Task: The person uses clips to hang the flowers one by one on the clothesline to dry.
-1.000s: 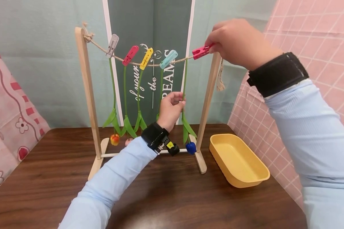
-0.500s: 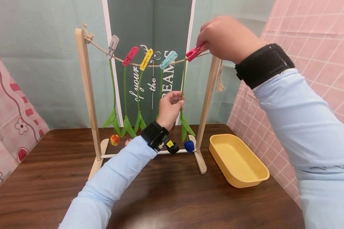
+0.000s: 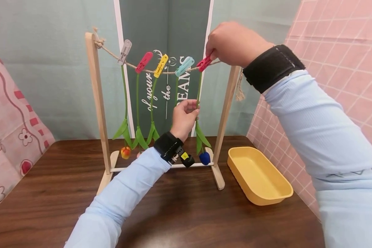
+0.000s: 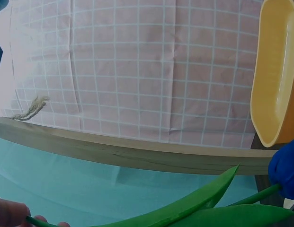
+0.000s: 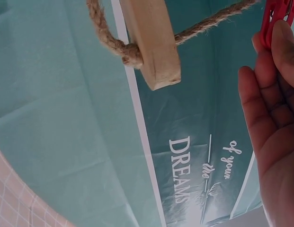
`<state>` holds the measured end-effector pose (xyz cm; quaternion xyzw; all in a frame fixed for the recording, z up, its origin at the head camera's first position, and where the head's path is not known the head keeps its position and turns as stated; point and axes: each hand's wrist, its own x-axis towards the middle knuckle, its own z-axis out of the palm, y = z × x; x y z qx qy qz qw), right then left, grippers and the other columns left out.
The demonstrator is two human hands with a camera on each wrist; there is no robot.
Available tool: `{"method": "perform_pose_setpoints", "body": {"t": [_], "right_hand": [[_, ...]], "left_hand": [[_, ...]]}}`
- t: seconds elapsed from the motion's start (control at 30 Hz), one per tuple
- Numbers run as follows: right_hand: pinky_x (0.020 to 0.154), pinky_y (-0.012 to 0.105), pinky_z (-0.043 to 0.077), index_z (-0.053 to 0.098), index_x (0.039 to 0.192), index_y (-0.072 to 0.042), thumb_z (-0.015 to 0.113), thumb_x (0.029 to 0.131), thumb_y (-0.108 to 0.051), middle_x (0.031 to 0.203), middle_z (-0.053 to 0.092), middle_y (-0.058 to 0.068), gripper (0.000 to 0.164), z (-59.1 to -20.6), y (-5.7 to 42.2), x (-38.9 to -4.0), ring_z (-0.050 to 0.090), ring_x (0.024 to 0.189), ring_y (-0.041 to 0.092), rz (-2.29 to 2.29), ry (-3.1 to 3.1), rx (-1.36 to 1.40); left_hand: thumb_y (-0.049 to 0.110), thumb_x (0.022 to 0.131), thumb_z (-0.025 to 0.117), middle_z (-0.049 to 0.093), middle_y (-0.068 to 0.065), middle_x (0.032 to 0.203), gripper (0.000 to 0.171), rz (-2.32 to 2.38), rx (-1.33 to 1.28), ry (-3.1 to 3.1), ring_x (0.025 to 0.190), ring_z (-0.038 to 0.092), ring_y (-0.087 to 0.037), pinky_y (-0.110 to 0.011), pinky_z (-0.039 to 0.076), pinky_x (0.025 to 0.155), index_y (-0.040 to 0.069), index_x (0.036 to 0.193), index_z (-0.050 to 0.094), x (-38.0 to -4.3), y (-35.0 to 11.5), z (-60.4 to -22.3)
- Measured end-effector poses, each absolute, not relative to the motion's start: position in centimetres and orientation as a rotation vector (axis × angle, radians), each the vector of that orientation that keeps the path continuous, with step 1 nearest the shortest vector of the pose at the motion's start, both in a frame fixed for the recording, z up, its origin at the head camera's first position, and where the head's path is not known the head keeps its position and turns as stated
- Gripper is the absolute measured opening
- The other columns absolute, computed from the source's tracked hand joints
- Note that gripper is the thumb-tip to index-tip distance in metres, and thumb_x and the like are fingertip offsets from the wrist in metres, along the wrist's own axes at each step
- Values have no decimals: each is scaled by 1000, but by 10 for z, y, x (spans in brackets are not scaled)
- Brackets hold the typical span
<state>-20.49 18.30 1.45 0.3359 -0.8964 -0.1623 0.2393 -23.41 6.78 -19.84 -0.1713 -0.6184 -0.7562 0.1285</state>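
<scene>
My left hand point(image 3: 185, 118) pinches the green stem of an upside-down artificial tulip with a blue bloom point(image 3: 205, 158). Thumb and fingers of my right hand point(image 3: 230, 43) pinch a red clothespin point(image 3: 203, 64) at the rope point(image 3: 170, 72), right at the top of that stem. In the right wrist view the same clothespin point(image 5: 278, 21) sits between thumb and forefinger. Left of it a light blue clothespin point(image 3: 184, 66), a yellow one point(image 3: 161, 65), a red-pink one point(image 3: 144, 62) and a clear one point(image 3: 125, 52) hold other tulips head down, one with an orange bloom point(image 3: 125, 152).
The rope spans a wooden stand with a left post point(image 3: 98, 103) and a right post point(image 3: 225, 113), standing on the dark wooden table point(image 3: 173, 213). A yellow tub point(image 3: 260, 175) stands right of it. Curtains hang behind and at both sides.
My right hand has moved left and slightly down along the rope with the red clothespin, to the top of the blue tulip's stem. My left hand keeps its pinch on the stem, nearly still.
</scene>
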Motion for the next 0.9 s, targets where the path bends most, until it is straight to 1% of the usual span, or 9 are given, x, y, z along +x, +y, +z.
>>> {"method": "perform_pose_setpoints", "body": {"t": [0.2,0.27,0.33,0.4,0.53,0.67,0.77,0.9], "right_hand": [[86,50,48,72,93,8,68,88,3,90,65,24,8,14,183,-205,53,88,38,-462,-2475,915],[86,50,49,72,93,8,68,87,3,91,65,24,9,14,183,-206,53,88,38,-469,-2479,916],[86,51,49,72,94,8,69,87,2,91,65,25,10,13,183,-205,54,88,38,-474,-2486,918],[86,51,49,72,95,8,69,87,2,92,66,24,10,13,183,-205,55,89,38,-478,-2493,922],[86,50,49,72,95,7,67,88,3,92,65,23,10,12,182,-204,54,89,38,-498,-2512,922],[85,50,49,72,97,6,67,88,3,90,63,23,11,11,183,-204,54,87,37,-514,-2512,939],[83,50,49,72,98,6,65,88,4,90,62,23,12,11,184,-205,54,86,37,-517,-2508,952],[82,50,49,72,100,5,61,90,4,92,62,23,15,10,186,-205,55,87,37,-512,-2513,950]], "left_hand": [[-11,90,59,63,-20,102,20,-2199,-503,-1780,90,62,-27,-47,54,82,-5,108,64,-235,70,-200],[-11,90,59,63,-20,101,20,-2198,-501,-1778,90,62,-29,-48,53,82,-6,108,63,-235,70,-201],[-11,90,60,64,-18,101,20,-2195,-496,-1778,92,62,-30,-45,54,80,-6,108,63,-236,69,-202],[-11,90,60,64,-18,101,19,-2190,-491,-1784,92,61,-29,-39,55,77,-5,108,63,-236,69,-203],[-10,90,60,64,-21,105,19,-2183,-483,-1797,89,61,-22,-29,54,72,-4,108,64,-236,69,-204],[-9,90,61,63,-23,108,20,-2182,-474,-1801,87,60,-19,-28,54,72,-4,109,64,-237,70,-204],[-10,90,61,64,-19,105,20,-2183,-460,-1804,87,60,-20,-29,54,73,-3,109,64,-237,70,-204],[-10,90,60,64,-17,104,20,-2187,-457,-1802,88,61,-21,-30,55,73,-3,109,64,-237,71,-204]]}}
